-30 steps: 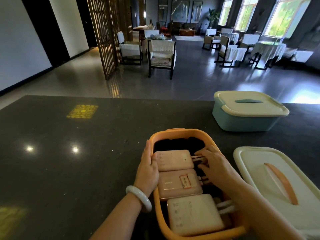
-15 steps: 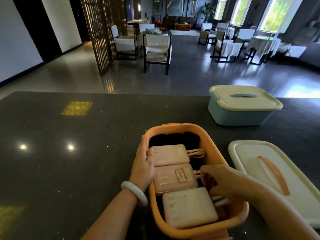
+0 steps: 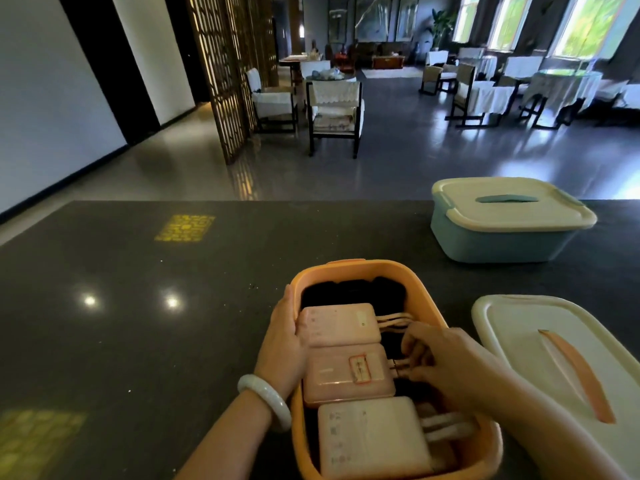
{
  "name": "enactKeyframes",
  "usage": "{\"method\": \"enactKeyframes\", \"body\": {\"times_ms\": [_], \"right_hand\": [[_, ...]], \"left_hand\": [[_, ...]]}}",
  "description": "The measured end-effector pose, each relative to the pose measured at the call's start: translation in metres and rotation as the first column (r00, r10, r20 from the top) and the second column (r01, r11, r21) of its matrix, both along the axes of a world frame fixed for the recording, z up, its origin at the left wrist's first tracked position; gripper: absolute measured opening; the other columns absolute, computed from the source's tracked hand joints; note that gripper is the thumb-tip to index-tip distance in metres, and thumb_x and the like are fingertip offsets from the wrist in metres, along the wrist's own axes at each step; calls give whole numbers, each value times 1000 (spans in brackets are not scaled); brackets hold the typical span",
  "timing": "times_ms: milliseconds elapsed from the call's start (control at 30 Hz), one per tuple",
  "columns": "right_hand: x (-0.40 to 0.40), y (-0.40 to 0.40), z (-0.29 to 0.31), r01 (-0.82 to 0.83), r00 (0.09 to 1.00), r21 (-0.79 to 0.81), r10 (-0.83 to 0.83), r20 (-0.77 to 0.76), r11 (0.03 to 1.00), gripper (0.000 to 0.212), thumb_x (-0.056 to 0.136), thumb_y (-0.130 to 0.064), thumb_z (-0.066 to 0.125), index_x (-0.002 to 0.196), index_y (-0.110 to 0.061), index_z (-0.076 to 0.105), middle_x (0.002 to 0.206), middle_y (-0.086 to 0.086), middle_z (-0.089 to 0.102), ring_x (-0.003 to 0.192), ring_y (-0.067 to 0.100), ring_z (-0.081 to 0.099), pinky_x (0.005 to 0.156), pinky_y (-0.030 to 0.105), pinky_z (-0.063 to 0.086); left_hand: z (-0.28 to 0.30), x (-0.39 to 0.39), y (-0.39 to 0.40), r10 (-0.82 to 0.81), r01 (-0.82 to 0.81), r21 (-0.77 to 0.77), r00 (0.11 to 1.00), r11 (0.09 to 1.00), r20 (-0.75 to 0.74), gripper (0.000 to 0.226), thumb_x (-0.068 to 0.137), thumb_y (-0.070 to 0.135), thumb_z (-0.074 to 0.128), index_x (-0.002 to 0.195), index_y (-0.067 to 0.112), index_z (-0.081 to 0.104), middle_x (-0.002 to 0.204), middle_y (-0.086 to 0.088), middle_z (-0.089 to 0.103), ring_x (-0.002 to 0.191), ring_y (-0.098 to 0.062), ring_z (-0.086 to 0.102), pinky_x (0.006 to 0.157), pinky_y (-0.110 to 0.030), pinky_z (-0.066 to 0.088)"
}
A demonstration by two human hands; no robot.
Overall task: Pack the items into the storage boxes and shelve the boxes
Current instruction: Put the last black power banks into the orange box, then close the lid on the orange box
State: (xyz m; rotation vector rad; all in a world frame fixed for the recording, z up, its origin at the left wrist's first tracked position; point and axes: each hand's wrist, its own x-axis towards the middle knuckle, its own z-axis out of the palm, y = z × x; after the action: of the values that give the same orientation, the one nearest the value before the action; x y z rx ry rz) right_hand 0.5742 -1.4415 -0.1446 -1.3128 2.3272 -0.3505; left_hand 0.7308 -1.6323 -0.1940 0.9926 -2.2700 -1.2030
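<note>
An open orange storage box [image 3: 349, 268] sits on the dark counter in front of me. Three pale pink power banks lie in a row inside it: the far one [image 3: 341, 323], the middle one [image 3: 346, 374] with a red-framed label, and the near one [image 3: 370, 438]. Their short cables stick out to the right over dark cloth [image 3: 353, 289]. My left hand [image 3: 284, 341] rests over the box's left rim, thumb against the far power bank. My right hand [image 3: 446, 362] is inside the box on the right, fingers curled at the middle power bank's cables.
The box's cream lid [image 3: 554, 368] with an orange handle lies on the counter to the right. A closed blue box with a cream lid [image 3: 502, 220] stands at the far right. Beyond the counter's far edge are the floor, chairs and tables.
My right hand has gone from the far power bank's cables toward me, then back up to the middle one's cables. The left hand has stayed on the rim.
</note>
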Motion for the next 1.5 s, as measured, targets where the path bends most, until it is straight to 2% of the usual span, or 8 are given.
{"method": "enactKeyframes", "body": {"times_ms": [133,233,300,433,800,1167,1367,1500], "right_hand": [[-17,-1,-2,36,999,-122,-32,38,992,30,84,-29,69,87,-49,47,88,-18,62,80,-17,57,58,8,47],[-38,6,4,86,995,-195,-74,69,977,28,82,-29,70,88,-49,51,87,-21,63,83,-21,54,57,6,46],[-58,20,9,122,992,-246,-110,61,961,27,80,-29,72,88,-47,54,85,-20,63,81,-17,56,58,7,46],[-105,67,13,214,974,-214,-224,-21,953,31,81,-30,72,95,-46,50,88,-16,59,79,-5,58,64,13,47],[-215,231,-36,433,900,12,-432,-56,901,43,83,-33,70,122,-34,53,121,-12,53,103,4,53,89,25,50],[-245,271,-107,405,905,82,-387,-178,910,68,86,-60,52,144,-29,37,154,-4,21,138,22,19,113,42,23],[-240,268,-126,532,846,-39,-533,-31,846,61,84,-54,60,140,-41,40,154,-8,20,140,25,7,116,49,14],[-236,269,-127,599,801,-78,-598,38,797,58,84,-48,64,138,-42,43,151,-8,25,137,23,14,113,48,22]], "left_hand": [[16,-5,6,-47,97,-228,976,969,213,57,101,33,39,150,31,9,158,-1,8,136,-14,30,101,-23,36],[30,-26,24,10,186,-390,894,902,448,60,101,36,37,152,18,11,159,-5,-9,147,-24,-4,120,-38,12],[39,-48,47,-3,242,-446,881,862,474,60,100,42,34,152,21,14,160,-3,-7,147,-23,-4,121,-38,6],[51,-111,108,-134,354,-471,889,808,438,62,99,45,37,152,24,15,160,1,-4,147,-23,-4,121,-41,3],[11,-245,234,-223,644,-307,607,701,763,63,100,36,35,153,14,7,161,-8,-4,147,-29,-9,119,-48,-1],[-42,-246,253,1,243,-198,630,950,776,88,93,61,37,151,4,5,159,-12,6,147,-29,6,120,-41,13],[-35,-240,250,60,-85,26,859,996,508,62,87,38,65,141,17,42,150,-3,22,140,-25,20,114,-40,27],[-28,-236,247,114,-201,360,962,911,248,70,82,24,71,144,23,39,143,-5,38,127,-28,43,105,-50,39]]}}
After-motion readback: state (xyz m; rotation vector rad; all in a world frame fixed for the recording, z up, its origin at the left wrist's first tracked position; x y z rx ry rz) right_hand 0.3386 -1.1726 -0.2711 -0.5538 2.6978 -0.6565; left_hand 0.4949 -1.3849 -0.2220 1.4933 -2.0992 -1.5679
